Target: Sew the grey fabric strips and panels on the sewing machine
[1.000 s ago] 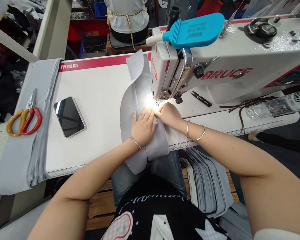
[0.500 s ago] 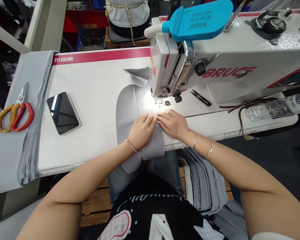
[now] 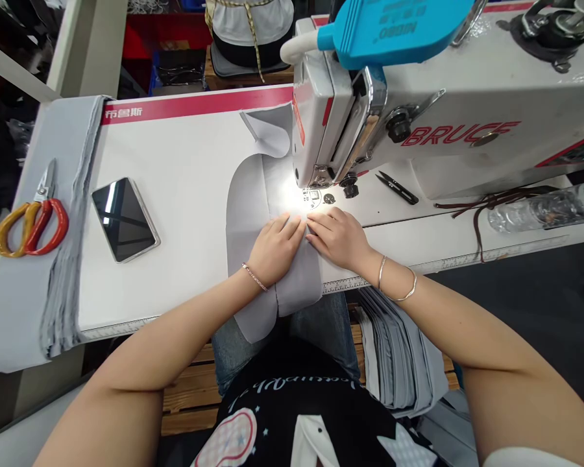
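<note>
A long grey fabric piece (image 3: 247,201) lies on the white sewing table (image 3: 185,168) and runs under the head of the sewing machine (image 3: 418,110). My left hand (image 3: 275,250) lies flat on the fabric with fingers stretched toward the lit needle area (image 3: 307,194). My right hand (image 3: 339,237) rests beside it, fingers flat on the fabric's right edge, fingertips touching the left hand's. The fabric's near end hangs over the table edge onto my lap. Its far end curls up behind the machine head.
A phone (image 3: 124,218) lies left of the fabric. Orange-handled scissors (image 3: 29,224) sit on a stack of grey fabric (image 3: 63,259) at the table's left edge. Black thread snips (image 3: 396,188) and a clear bottle (image 3: 540,209) lie right. More grey pieces (image 3: 399,350) hang below.
The fabric has been drawn back toward me; its far end now lies shorter and folded behind the machine head. Both hands slid slightly nearer with it and stay flat.
</note>
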A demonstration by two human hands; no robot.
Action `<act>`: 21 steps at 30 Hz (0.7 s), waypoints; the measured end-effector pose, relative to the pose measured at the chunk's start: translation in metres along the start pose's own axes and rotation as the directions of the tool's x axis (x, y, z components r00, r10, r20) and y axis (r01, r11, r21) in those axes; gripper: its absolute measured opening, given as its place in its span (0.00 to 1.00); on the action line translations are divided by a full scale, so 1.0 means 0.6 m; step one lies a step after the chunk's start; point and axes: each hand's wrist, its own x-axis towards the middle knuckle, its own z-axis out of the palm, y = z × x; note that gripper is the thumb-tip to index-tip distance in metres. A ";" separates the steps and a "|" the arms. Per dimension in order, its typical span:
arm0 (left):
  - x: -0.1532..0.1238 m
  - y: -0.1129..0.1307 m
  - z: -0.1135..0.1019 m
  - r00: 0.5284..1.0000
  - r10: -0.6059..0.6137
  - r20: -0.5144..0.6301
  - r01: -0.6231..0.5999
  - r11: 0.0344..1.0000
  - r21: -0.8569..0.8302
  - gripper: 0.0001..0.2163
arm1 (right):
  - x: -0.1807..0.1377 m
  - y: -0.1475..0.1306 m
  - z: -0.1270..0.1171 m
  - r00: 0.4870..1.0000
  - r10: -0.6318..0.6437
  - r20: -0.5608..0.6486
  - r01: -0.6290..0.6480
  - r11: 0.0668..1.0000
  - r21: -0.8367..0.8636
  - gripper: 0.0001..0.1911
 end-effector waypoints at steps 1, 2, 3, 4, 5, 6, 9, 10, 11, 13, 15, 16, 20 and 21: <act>0.002 -0.001 0.000 1.000 -0.004 0.012 0.004 1.000 -0.009 0.16 | 0.001 0.001 0.000 1.000 0.012 0.027 -0.012 1.000 0.005 0.19; 0.004 -0.002 -0.001 1.000 -0.010 0.023 0.010 1.000 -0.021 0.16 | 0.002 0.001 0.000 0.998 0.024 0.055 -0.025 1.000 0.014 0.20; 0.007 -0.003 -0.002 0.999 -0.015 0.033 0.017 0.999 -0.035 0.16 | 0.004 0.002 0.000 0.996 0.038 0.083 -0.040 0.999 0.025 0.20; 0.009 -0.004 -0.003 0.999 -0.021 0.042 0.023 0.998 -0.051 0.17 | 0.005 0.003 0.000 0.993 0.050 0.106 -0.054 0.998 0.039 0.21; 0.011 -0.005 -0.004 0.998 -0.028 0.050 0.031 0.997 -0.066 0.17 | 0.006 0.004 0.000 0.991 0.060 0.122 -0.066 0.996 0.052 0.21; 0.013 -0.006 -0.005 0.998 -0.032 0.057 0.036 0.996 -0.079 0.17 | 0.007 0.004 0.000 0.989 0.068 0.132 -0.077 0.995 0.063 0.22; 0.018 -0.012 -0.007 0.996 -0.039 0.077 0.047 0.994 -0.102 0.17 | 0.011 0.006 0.001 0.984 0.089 0.154 -0.102 0.992 0.076 0.22; 0.019 -0.014 -0.007 0.996 -0.038 0.082 0.046 0.993 -0.108 0.17 | 0.012 0.006 0.001 0.982 0.095 0.163 -0.109 0.991 0.076 0.22; 0.021 -0.016 -0.007 0.996 -0.037 0.087 0.046 0.992 -0.113 0.17 | 0.014 0.006 0.001 0.980 0.100 0.171 -0.114 0.991 0.075 0.22; 0.024 -0.019 -0.007 0.995 -0.036 0.095 0.048 0.992 -0.119 0.17 | 0.016 0.006 0.000 0.977 0.103 0.186 -0.118 0.991 0.068 0.21; 0.025 -0.020 -0.008 0.995 -0.038 0.095 0.048 0.993 -0.111 0.17 | 0.015 0.006 -0.001 0.976 0.103 0.190 -0.115 0.992 0.051 0.21; 0.025 -0.019 -0.008 0.995 -0.038 0.094 0.048 0.994 -0.102 0.17 | 0.014 0.005 -0.002 0.977 0.098 0.187 -0.108 0.993 0.042 0.21; 0.013 -0.004 -0.013 0.994 -0.019 0.107 0.026 0.998 -0.064 0.17 | 0.001 0.001 -0.008 0.986 0.058 0.153 -0.062 0.998 0.023 0.22; 0.008 0.001 -0.015 0.994 -0.017 0.109 0.024 0.998 -0.061 0.17 | -0.004 -0.001 -0.010 0.987 0.047 0.153 -0.052 0.998 0.025 0.21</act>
